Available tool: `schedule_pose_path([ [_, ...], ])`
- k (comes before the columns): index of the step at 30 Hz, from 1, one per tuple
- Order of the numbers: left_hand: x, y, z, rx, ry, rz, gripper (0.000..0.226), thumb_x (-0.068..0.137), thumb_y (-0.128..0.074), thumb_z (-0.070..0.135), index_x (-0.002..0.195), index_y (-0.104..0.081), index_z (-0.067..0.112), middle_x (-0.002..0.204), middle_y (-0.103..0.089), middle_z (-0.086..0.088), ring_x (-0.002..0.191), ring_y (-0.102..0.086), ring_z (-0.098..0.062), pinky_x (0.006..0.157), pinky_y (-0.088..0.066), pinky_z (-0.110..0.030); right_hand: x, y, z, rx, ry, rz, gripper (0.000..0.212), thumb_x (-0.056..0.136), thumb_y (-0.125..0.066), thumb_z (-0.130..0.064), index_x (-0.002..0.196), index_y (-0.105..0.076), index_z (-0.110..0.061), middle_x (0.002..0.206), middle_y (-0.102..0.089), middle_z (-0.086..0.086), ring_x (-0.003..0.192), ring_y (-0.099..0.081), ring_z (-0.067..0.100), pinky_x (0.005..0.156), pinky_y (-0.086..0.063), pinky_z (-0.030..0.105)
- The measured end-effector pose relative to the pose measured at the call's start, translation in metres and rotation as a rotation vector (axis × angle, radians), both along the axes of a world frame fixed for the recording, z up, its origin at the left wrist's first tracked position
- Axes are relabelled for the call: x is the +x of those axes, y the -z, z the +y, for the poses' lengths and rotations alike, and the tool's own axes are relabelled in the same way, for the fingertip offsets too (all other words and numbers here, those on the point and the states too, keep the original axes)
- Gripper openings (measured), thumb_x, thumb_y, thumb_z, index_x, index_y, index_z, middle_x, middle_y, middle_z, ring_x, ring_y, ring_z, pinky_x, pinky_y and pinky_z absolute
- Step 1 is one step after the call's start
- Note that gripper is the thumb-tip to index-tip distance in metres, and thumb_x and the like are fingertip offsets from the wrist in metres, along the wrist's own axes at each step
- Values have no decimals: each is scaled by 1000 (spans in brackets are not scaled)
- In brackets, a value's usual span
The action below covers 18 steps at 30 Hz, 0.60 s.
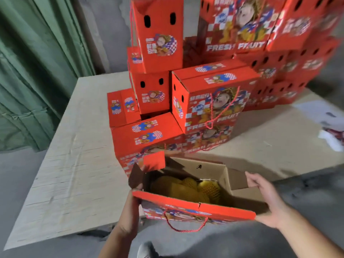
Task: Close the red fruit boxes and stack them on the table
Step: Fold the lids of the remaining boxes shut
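Open fruit box held at the desk's near edge, flaps not yet folded.

The open red box point(195, 207), with yellow net-wrapped fruit point(186, 189) inside, is carried between both hands just in front of the desk point(74, 146), near the stacked closed boxes point(214, 101). The left hand point(133, 203) grips the left end, fingers curled over the rim; the right hand point(266, 200) clasps the right end by its side flap point(240, 181). I judge it best to set the box down flat first, fold the short end flaps in, then press the long flaps level, keeping the rope handle point(186, 225) clear of the seam.
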<state>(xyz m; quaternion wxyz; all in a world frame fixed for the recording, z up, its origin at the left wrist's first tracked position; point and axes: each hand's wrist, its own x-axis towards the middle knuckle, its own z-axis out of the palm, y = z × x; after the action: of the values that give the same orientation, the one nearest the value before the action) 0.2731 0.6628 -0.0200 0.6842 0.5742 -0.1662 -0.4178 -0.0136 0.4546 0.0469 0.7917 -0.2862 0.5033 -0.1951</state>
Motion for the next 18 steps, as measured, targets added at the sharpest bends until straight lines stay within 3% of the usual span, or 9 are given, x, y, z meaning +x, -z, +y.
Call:
schedule_pose_path([
  [2,-20,-4,-25,43,24,-34,42,111,-32,29,137,-64,24,138,-68,5,125,-65,-13,90,-57,-21,-22,-3,-23,13,14,-43,18,74,-75,-42,73,-79,-24,68,-71,4,58,-72,26,64,-60,40],
  [6,-53,-21,-92,67,97,-64,40,111,-32,21,141,-58,18,143,-62,4,129,-61,-10,111,-44,-35,-60,-10,-79,9,97,-53,33,75,-76,-40,102,-77,-21,89,-74,13,76,-74,35,73,-58,46],
  [8,-65,-25,-113,-17,183,-147,41,111,-31,13,148,-47,2,150,-53,-12,136,-54,-26,118,-36,-46,-79,-8,-109,-32,117,-72,41,87,-63,-41,120,-75,-21,110,-74,18,94,-72,37,81,-58,48],
  [10,-82,-33,-144,-7,318,-282,79,104,-55,44,151,-29,-14,158,-35,-20,146,-36,-33,124,-26,-50,-91,-12,-137,-62,85,-68,45,99,-48,-47,134,-70,-29,129,-69,16,111,-64,33,100,-48,54],
  [11,-89,-37,-165,67,364,-328,114,83,-66,72,152,-28,-10,159,-29,-13,148,-30,-27,125,-22,-47,-92,-15,-152,-52,21,-43,41,104,-45,-50,133,-69,-34,129,-69,13,112,-64,26,109,-42,56],
  [12,-98,-38,-183,61,441,-322,119,67,-71,78,152,-32,3,162,-24,-6,149,-26,-22,127,-20,-45,-93,-22,-162,-175,-46,49,36,104,-47,-50,130,-69,-38,128,-69,10,113,-65,22,114,-40,55],
  [15,-121,-33,-240,115,384,-86,70,82,-68,57,141,-38,32,168,-22,1,152,-26,-17,122,-32,-37,-101,-23,-197,-287,-190,91,44,76,-80,-45,114,-76,-25,123,-74,7,107,-72,21,93,-59,38],
  [16,-123,-23,-254,127,403,-81,73,83,-65,61,145,-34,37,167,-23,4,149,-31,-15,112,-42,-27,-106,-22,-211,-288,-223,69,47,71,-82,-41,113,-76,-22,119,-76,4,105,-74,18,82,-61,29],
  [18,-132,-16,-282,154,422,-92,89,75,-60,72,153,-23,46,165,-23,10,140,-42,-7,87,-50,-11,-121,-5,-247,-318,-213,116,42,90,-64,-26,131,-65,-24,138,-66,-1,127,-62,14,91,-54,21],
])
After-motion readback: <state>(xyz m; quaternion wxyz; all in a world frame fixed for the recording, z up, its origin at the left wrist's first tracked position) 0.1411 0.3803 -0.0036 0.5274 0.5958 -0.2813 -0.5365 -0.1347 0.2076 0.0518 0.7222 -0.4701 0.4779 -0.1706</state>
